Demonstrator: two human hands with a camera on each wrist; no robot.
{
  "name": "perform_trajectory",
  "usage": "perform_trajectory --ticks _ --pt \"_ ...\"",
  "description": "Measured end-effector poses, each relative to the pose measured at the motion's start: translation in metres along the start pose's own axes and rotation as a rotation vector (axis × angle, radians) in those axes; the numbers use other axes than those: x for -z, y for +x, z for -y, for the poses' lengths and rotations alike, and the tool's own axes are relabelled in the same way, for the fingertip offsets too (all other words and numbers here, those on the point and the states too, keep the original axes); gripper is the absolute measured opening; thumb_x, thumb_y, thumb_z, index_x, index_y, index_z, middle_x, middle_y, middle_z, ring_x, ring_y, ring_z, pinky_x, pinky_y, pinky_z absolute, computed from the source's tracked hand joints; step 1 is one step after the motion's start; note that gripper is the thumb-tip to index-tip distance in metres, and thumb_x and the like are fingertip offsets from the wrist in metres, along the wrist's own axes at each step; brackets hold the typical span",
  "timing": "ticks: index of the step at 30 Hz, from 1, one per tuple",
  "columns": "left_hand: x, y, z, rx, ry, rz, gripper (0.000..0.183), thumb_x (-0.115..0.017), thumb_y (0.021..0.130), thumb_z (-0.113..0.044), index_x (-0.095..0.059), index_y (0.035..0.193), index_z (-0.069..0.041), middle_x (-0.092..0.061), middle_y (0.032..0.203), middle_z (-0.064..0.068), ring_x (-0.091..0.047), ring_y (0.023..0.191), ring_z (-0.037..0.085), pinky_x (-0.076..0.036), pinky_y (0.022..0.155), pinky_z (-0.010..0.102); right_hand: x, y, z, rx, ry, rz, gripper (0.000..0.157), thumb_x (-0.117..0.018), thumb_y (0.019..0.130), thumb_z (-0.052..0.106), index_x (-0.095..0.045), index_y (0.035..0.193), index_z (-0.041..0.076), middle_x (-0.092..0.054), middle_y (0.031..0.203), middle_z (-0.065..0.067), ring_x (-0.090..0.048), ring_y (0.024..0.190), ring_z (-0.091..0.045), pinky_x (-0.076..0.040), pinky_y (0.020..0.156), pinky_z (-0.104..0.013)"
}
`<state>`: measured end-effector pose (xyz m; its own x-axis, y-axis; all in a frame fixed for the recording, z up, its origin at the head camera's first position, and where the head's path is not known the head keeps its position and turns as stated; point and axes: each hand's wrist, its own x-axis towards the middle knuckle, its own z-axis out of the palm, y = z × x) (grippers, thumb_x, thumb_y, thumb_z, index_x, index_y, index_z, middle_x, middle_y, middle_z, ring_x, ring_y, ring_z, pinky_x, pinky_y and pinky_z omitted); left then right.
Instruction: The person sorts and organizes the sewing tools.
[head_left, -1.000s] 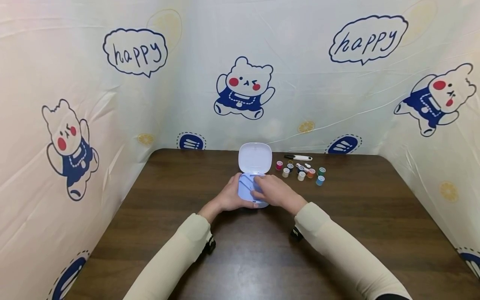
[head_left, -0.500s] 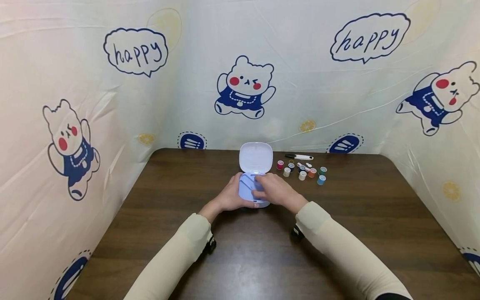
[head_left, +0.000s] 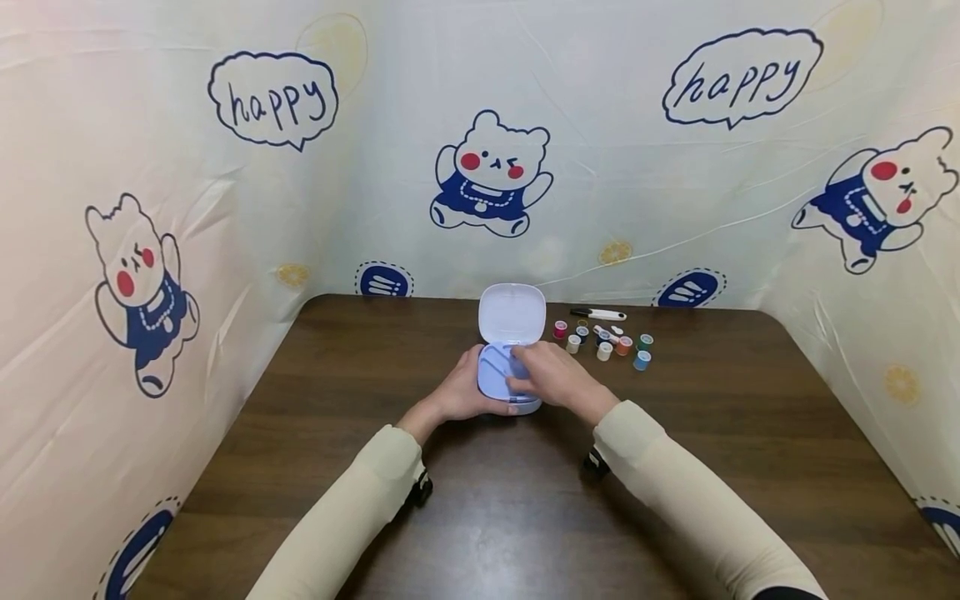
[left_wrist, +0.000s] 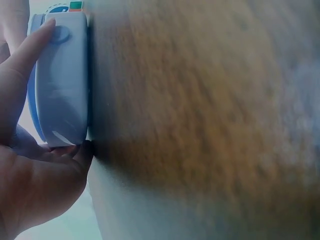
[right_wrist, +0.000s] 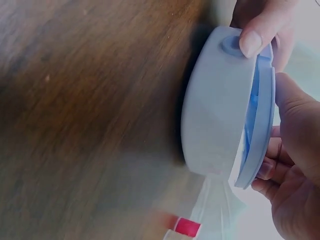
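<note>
A light blue plastic storage box [right_wrist: 212, 110] stands on the table, its pale lid [head_left: 512, 312] raised at the back. My left hand [head_left: 467, 392] grips the box from the left, with the thumb on the round front button [left_wrist: 60, 35]. My right hand [head_left: 558, 377] pinches the blue inner tray [head_left: 495, 377] with thumb and fingers. In the right wrist view, the tray sits tilted, with a gap between it and the box's rim. Its floor shows slanted dividers. The head view hides part of the tray behind my right hand.
Several small thread spools, including a red one [head_left: 560, 330] and a light blue one [head_left: 642, 360], stand right of the box. Behind them lies a black-and-white tool [head_left: 597, 314], perhaps a seam ripper. A printed cloth [head_left: 585, 150] hangs around the brown table [head_left: 337, 375].
The inner tray has risen slightly at its near edge, along with my right hand. My left hand keeps its place on the box.
</note>
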<state>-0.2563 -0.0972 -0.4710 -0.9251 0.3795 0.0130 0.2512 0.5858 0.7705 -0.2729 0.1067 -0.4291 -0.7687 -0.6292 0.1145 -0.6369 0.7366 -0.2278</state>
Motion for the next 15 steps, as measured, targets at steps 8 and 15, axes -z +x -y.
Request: perform_trajectory --ticks 8,15 --pt "0.003 0.000 -0.001 0.002 0.027 0.006 0.119 -0.095 0.067 -0.046 -0.026 0.155 -0.006 -0.041 0.144 0.013 -0.046 0.123 0.026 -0.042 0.106 0.045 0.001 -0.005 -0.008 -0.033 0.020 0.017 0.029 -0.072 0.096 0.034 -0.066 0.102 0.006 -0.052 0.069 0.001 -0.051 0.062 -0.015 -0.039 0.054 -0.027" --pt "0.003 0.000 -0.002 -0.025 0.028 0.003 0.118 -0.096 0.066 -0.044 -0.028 0.155 -0.005 -0.042 0.144 0.015 -0.044 0.127 0.027 -0.041 0.107 0.047 0.002 -0.011 -0.015 -0.051 0.033 0.033 0.038 -0.071 0.096 0.036 -0.067 0.115 0.003 -0.057 0.075 0.001 -0.053 0.065 -0.014 -0.044 0.058 -0.026"
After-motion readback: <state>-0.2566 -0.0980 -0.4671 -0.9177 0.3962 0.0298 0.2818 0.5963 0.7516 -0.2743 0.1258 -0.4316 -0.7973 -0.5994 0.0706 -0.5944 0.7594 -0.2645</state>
